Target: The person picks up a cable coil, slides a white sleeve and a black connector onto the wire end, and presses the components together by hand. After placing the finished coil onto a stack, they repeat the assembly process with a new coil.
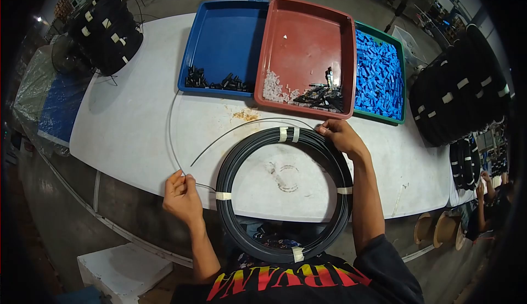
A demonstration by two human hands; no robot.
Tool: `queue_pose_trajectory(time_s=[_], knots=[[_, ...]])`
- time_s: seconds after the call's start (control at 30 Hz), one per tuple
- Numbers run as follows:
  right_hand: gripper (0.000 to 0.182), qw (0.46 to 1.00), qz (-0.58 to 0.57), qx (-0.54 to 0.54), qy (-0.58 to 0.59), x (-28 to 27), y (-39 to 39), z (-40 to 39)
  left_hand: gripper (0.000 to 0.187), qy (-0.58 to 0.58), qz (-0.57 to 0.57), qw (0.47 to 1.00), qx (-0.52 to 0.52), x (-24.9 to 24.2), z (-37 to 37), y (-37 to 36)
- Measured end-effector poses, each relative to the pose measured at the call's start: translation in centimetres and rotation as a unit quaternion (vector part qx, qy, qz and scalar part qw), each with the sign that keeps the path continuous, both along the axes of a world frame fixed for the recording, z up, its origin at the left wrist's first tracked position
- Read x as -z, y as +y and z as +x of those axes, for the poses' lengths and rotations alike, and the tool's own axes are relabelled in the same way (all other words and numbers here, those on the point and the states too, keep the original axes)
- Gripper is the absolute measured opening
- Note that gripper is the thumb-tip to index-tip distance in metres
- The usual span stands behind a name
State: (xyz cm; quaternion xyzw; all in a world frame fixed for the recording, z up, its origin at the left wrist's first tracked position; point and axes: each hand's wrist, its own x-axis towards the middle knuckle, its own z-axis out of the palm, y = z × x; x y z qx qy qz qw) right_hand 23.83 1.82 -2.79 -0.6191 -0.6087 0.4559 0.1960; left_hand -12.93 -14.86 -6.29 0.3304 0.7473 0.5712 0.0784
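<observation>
A large coil of black cable [226,178], bound with pale tape, lies at the front edge of the table and overhangs it toward my body. At its left, my left hand [184,197] pinches a thin cable [171,134] between thumb and fingertips. That strand curves up toward the blue tray, and a short length also runs from the hand to the coil. My right hand [341,136] is closed at the coil's upper right, pinching another loose strand [241,124]. This strand arcs left over the coil, its free end close to my left hand.
Behind the coil stand a blue tray [230,35] with black parts, a red tray [310,35] with clear and black pieces, and a green tray [405,84] full of blue parts. Stacked black coils [104,35] flank the left, more coils [461,90] the right. Another person's hand [485,176] shows far right.
</observation>
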Motion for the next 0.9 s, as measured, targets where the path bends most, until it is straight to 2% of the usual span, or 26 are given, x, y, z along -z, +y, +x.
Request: queue_pose_trajectory(time_s=[0.03, 0.1, 0.23, 0.27, 0.33, 0.47, 0.53, 0.57, 0.6, 0.63, 0.7, 0.73, 0.8, 0.83, 0.9], knots=[[0.024, 0.998, -0.016, 0.003, 0.056, 0.0, -0.1, 0.0, 0.022, -0.001, -0.002, 1.000, -0.001, 0.1, 0.1, -0.4], [0.022, 0.997, -0.029, 0.004, 0.068, 0.1, -0.2, 0.0, 0.026, -0.109, 0.064, 0.992, -0.027, -0.2, 0.8, -1.1], [0.017, 0.998, -0.014, 0.029, 0.062, 1.1, 0.0, -0.2, 0.025, -0.131, 0.154, 0.977, -0.071, 0.9, 2.3, -1.2], [0.017, 0.998, -0.013, 0.029, 0.062, 1.2, -0.1, -0.4, 0.025, -0.130, 0.155, 0.977, -0.070, 0.8, 2.5, -1.1], [0.013, 0.990, 0.075, 0.121, 0.015, 0.9, -0.6, -1.0, 0.026, -0.104, 0.172, 0.978, -0.051, 0.4, 2.9, -0.6], [0.011, 0.987, 0.062, 0.116, 0.093, 0.8, -0.8, -0.3, 0.026, -0.065, 0.181, 0.981, 0.012, 0.1, 3.7, 0.5], [0.009, 0.976, 0.133, 0.146, 0.086, 0.7, -1.3, -0.3, 0.025, -0.045, 0.172, 0.983, 0.041, -0.1, 3.9, 1.3], [0.009, 0.976, 0.134, 0.146, 0.088, 0.8, -1.5, -0.2, 0.023, -0.024, 0.160, 0.985, 0.065, -0.2, 3.9, 1.5], [0.009, 0.958, 0.154, 0.190, 0.149, 1.1, -1.6, 0.2, 0.026, 0.026, 0.126, 0.986, 0.108, -0.3, 3.6, 1.2], [0.008, 0.934, 0.174, 0.231, 0.209, 1.3, -1.6, 0.6, 0.026, 0.027, 0.126, 0.986, 0.106, -0.2, 3.2, 1.2], [0.009, 0.913, 0.205, 0.270, 0.227, 1.3, -1.8, 1.9, 0.025, 0.082, 0.137, 0.977, 0.141, 0.2, 2.8, 1.1], [0.010, 0.896, 0.206, 0.299, 0.256, 0.8, -2.1, 2.3, 0.025, 0.082, 0.137, 0.977, 0.140, 0.4, 2.8, 1.0], [0.014, 0.852, 0.211, 0.359, 0.316, 0.5, -2.3, 2.8, 0.022, 0.078, 0.211, 0.971, 0.086, 1.1, 3.0, 0.7], [0.014, 0.851, 0.213, 0.361, 0.316, 0.4, -2.5, 3.0, 0.022, 0.077, 0.213, 0.970, 0.087, 1.3, 3.1, 0.7], [0.016, 0.795, 0.247, 0.385, 0.399, 0.1, -3.1, 3.4, 0.022, -0.054, 0.237, 0.969, 0.050, 1.6, 2.9, 0.4]])
